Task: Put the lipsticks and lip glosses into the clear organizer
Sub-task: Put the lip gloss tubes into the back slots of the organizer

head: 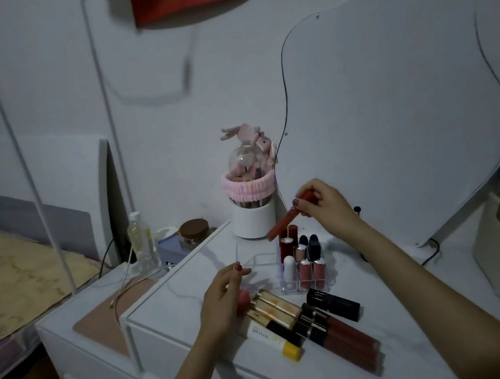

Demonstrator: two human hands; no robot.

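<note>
My right hand [325, 207] grips a red lip gloss tube [288, 220] by its cap end, tilted, with its lower end just above the back of the clear organizer [254, 261]. The organizer stands on the white dresser top and holds several lipsticks and glosses upright on its right side; its left part shows nothing inside. My left hand [223, 302] hovers over the loose pile, fingers curled near a pink item [243, 296]; I cannot tell whether it grips it. The pile holds gold-capped lipsticks [274, 306], a black lipstick [333, 303], dark red glosses [347, 339] and a white tube with a yellow cap [273, 340].
A white brush holder with a pink headband and clear dome [250, 202] stands behind the organizer. A wavy mirror [393, 124] leans at the right. A clear bottle [143, 246] and brown-lidded jar [194, 231] sit left, beyond a raised glass edge. A bed lies far left.
</note>
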